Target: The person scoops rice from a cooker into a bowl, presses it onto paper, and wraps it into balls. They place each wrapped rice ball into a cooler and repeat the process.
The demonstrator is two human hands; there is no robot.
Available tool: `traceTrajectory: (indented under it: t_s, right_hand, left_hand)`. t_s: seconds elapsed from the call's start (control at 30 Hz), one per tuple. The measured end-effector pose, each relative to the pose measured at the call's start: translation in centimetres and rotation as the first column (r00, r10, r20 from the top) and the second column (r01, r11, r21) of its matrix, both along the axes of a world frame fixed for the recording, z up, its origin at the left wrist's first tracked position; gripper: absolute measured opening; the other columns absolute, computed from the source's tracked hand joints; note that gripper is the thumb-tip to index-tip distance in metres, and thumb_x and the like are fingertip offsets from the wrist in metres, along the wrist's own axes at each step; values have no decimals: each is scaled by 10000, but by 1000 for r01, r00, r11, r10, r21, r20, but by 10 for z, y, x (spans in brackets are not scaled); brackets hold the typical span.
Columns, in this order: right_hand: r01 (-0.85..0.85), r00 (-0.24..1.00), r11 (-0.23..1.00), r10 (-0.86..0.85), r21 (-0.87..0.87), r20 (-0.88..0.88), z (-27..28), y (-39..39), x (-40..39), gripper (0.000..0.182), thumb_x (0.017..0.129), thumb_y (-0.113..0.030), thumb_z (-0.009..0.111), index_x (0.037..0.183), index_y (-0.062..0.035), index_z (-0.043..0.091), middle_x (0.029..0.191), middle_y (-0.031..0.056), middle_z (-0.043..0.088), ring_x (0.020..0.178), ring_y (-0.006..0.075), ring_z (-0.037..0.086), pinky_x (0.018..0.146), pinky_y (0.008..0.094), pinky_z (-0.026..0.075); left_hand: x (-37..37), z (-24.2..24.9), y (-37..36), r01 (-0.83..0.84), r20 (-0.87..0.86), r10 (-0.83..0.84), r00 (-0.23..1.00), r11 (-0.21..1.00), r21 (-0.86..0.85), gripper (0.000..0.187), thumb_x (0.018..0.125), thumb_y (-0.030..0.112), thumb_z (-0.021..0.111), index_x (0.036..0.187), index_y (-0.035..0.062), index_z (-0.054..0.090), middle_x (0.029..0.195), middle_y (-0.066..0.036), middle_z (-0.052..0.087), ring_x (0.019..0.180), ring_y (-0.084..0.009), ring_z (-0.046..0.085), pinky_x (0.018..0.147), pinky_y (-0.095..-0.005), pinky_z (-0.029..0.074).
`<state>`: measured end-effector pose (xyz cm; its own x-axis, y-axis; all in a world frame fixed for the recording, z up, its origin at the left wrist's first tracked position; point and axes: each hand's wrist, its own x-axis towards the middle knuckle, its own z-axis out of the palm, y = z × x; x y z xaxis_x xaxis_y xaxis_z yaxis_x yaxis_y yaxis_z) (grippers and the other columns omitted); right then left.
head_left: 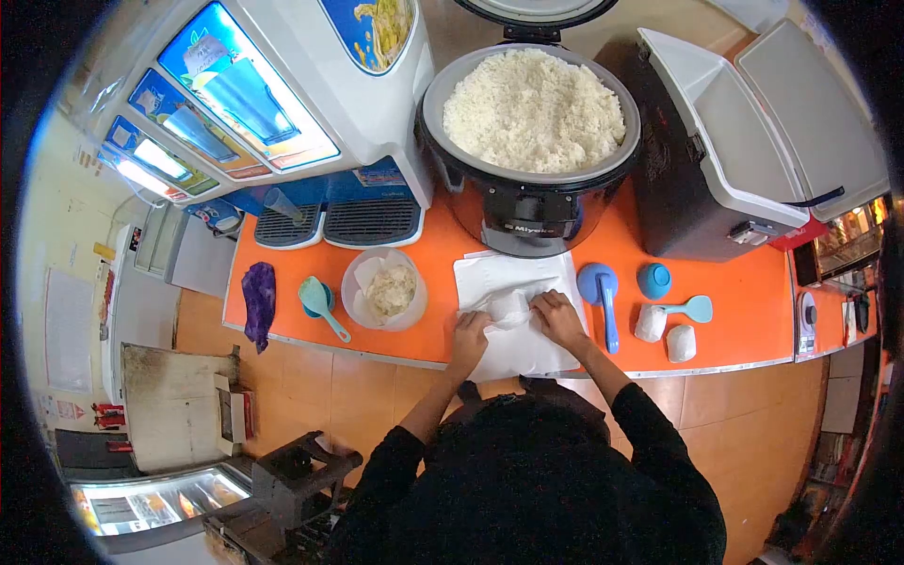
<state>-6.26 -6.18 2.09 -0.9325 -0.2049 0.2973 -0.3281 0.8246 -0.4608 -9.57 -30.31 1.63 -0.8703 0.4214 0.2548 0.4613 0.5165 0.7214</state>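
Head view: both hands (516, 323) half-closed, pinching white paper (509, 308) edges; wrapped contents hidden, fingertips unclear.

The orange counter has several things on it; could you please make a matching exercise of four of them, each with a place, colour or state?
1. Black cooker
2. Crumpled thing at the left end of the counter
3. White paper bundle
4. Cool box

A. Purple
B. Lid open, right of the cooker
C. Heaped with rice
D. Between left hand and right hand

Pairs: 1-C, 2-A, 3-D, 4-B
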Motion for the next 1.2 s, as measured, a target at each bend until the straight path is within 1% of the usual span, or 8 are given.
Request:
traceTrajectory:
  t_s: [0.23, 0.4, 0.53, 0.73, 0.87, 0.97, 1.07, 1.2]
  right_hand:
    - [204, 941, 972, -227, 115, 252, 48, -10, -31, 518, 670, -98, 731, 1145, -133, 528, 1043, 119, 592, 1054, 318, 567, 858, 437, 446]
    - [-60, 982, 905, -21, 421, 185, 41, -17, -65, 359, 644, -184, 740, 981, -95, 653, 1075, 123, 620, 1043, 298, 603, 859, 412, 500]
    - [-73, 977, 929, -7, 363, 215, 26, -17, -44, 210, 694, -158, 691, 870, -52, 644, 934, 114, 642, 817, 294, 661, 702, 404, 563]
    - [168, 984, 984, -164, 62, -64, 1, -30, 11, 417, 741, -25, 615, 1156, 15, 613, 1043, 142, 589, 961, 281, 600, 750, 345, 563]
    - [159, 986, 972, -148, -170, 77, 12, -32, 22, 621, 698, -11, 649, 1300, 59, 514, 1146, 181, 510, 1086, 332, 517, 885, 372, 502]
    - [207, 978, 913, -184, -353, 96, 8, -38, 24, 706, 665, -52, 698, 1328, 59, 482, 1194, 211, 465, 1110, 379, 476, 979, 424, 426]
    - [326, 930, 848, -366, -417, -18, 27, -42, 20, 700, 664, -20, 673, 1343, -3, 507, 1248, 211, 476, 1146, 385, 480, 990, 437, 420]
    - [229, 951, 952, -263, -201, -164, 49, -32, 21, 723, 657, 72, 582, 1362, -74, 511, 1368, 156, 497, 1274, 336, 467, 1070, 471, 373]
  left_hand:
    - [-29, 30, 21, -224, -21, 226, 974, 972, 72, 262, 712, -58, 624, 951, 47, 639, 893, -127, 624, 936, -353, 599, 840, -431, 495]
    - [-55, 32, 37, 21, 8, -20, 1000, 783, -622, 221, 690, 12, 652, 900, -32, 602, 1063, -193, 583, 899, -372, 636, 787, -447, 525]
    - [-22, 35, 40, 6, 56, 39, 998, 766, -643, 178, 709, 31, 636, 859, -44, 578, 1066, -215, 580, 912, -372, 637, 785, -431, 532]
    - [20, -4, 26, -122, -1, 131, 991, 925, -361, 359, 796, 53, 587, 1124, -85, 539, 1207, -263, 521, 1060, -395, 571, 871, -447, 497]
    - [50, 8, 46, -117, -12, 117, 993, 970, -214, 754, 859, 214, 617, 1445, -92, 255, 1418, -287, 315, 1278, -442, 297, 1088, -476, 285]
    - [35, 50, 68, -448, 755, 155, 638, 872, 199, 829, 885, 381, 643, 1486, 20, 201, 1380, -215, 376, 1316, -305, 312, 1085, -427, 299]
    - [13, 48, 59, -638, 864, -184, 469, 605, 476, 755, 875, 384, 666, 1438, 52, 288, 1332, -158, 431, 1306, -238, 352, 1085, -410, 298]
    - [-7, 74, 71, -547, 886, -73, 458, 763, 346, 690, 808, 355, 765, 1297, 4, 428, 1213, -130, 552, 1115, -224, 554, 988, -351, 419]
